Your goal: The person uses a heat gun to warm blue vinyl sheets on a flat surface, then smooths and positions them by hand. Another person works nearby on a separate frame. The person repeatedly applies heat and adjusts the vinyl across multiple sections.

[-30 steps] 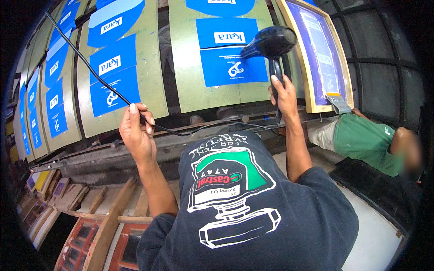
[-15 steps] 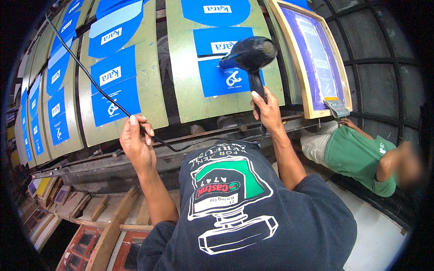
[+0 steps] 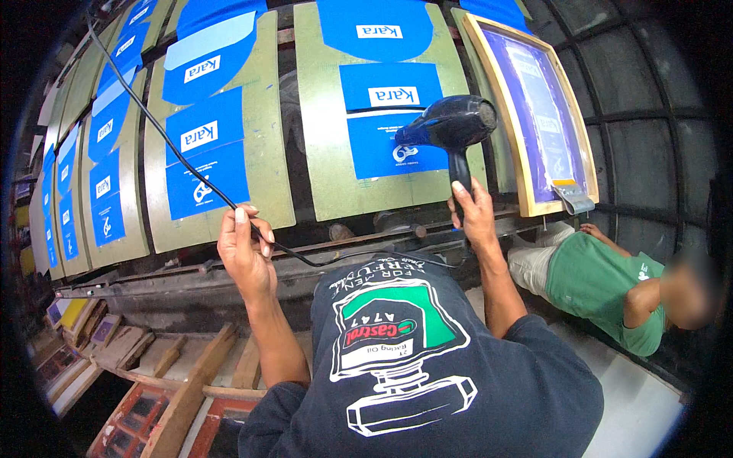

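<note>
My right hand [image 3: 475,210] is wrapped round the handle of a black hair dryer [image 3: 450,122], whose nozzle points left over a printed blue sheet [image 3: 401,145]. That sheet lies on a greenish board [image 3: 324,164] in front of me. In my left hand [image 3: 248,248], a black power cord [image 3: 164,133] is pinched between thumb and fingers. The cord runs up to the far left, and on the other side sags across my front toward the dryer. Left of the dryer's board, another board [image 3: 263,175] carries more printed blue sheets [image 3: 206,179].
Several more boards with blue sheets stretch off left. A wood-framed printing screen [image 3: 525,172] with a squeegee [image 3: 573,200] stands at right. Beyond it is a person in a green shirt [image 3: 603,286]. Wooden frames [image 3: 191,382] are stacked at lower left, below a dark rail [image 3: 175,278].
The hair dryer and my right hand have shifted right and slightly down in the picture. My left hand, still on the cord, also sits a little further right and lower, as does the whole scene.
</note>
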Action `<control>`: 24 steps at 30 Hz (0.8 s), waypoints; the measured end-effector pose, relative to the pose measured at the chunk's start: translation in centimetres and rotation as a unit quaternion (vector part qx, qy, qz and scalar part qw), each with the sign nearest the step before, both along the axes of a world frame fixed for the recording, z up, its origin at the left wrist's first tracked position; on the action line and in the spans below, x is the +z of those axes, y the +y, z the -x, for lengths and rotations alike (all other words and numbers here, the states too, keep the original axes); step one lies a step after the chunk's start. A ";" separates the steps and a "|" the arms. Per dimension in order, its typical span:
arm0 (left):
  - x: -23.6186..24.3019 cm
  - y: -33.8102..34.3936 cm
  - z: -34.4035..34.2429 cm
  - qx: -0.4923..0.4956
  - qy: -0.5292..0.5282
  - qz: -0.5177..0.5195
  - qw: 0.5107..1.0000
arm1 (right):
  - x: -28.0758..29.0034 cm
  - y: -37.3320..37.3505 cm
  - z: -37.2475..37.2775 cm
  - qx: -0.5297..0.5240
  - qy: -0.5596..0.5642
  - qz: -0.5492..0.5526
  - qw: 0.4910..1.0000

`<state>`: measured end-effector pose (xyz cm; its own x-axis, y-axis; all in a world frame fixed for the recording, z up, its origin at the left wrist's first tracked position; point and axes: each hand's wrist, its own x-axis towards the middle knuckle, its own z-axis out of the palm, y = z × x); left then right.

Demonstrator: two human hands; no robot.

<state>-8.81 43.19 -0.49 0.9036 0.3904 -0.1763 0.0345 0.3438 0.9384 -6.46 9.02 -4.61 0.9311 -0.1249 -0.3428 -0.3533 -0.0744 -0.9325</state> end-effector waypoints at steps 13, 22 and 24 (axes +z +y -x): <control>0.1 0.4 0.0 -0.015 -0.011 0.004 1.000 | -0.8 1.7 0.6 0.020 -0.021 0.068 0.997; -0.2 -0.1 -0.1 -0.014 -0.006 0.011 1.000 | -1.0 0.4 1.1 -0.006 -0.024 0.039 0.999; -0.1 -0.1 -0.2 -0.013 -0.007 0.011 1.000 | -0.9 0.4 1.1 -0.005 -0.014 0.025 1.000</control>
<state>-8.64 43.09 -0.63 0.9163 0.3619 -0.1714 0.0303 0.3641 0.9309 -7.53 9.39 -5.51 0.9391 -0.1496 -0.3095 -0.3277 -0.1175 -0.9374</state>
